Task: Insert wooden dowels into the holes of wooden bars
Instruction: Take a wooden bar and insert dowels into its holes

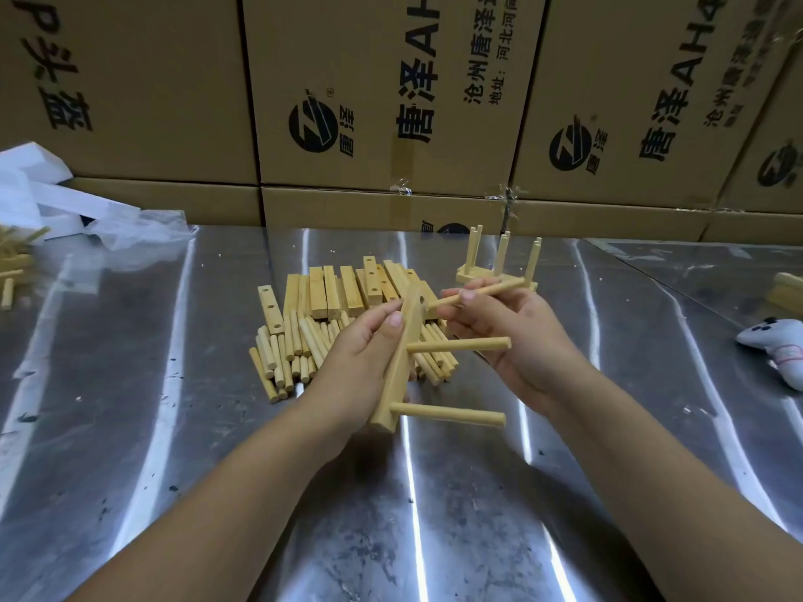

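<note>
A dowel (473, 295) was pinched by the right hand (512, 341) and aimed at the top hole (422, 300) of the bar (402, 358), gripped aslant in the left hand (365, 354) so that the hole was presented. Two seated dowels (458, 345) projected below; spare stock (300, 341) was heaped just behind, within reach.

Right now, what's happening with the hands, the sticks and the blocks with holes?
Left hand, grips the pale wooden bar.
Pale wooden bar, held up tilted, two round wooden dowels seated in it.
Right hand, pinches a third dowel, tip at the bar's top hole.
Finished bar, resting on the shiny metal table, dowels pointing up.
Loose dowels, lying in a pile.
Spare bars, lying stacked, visible holes empty.
</note>
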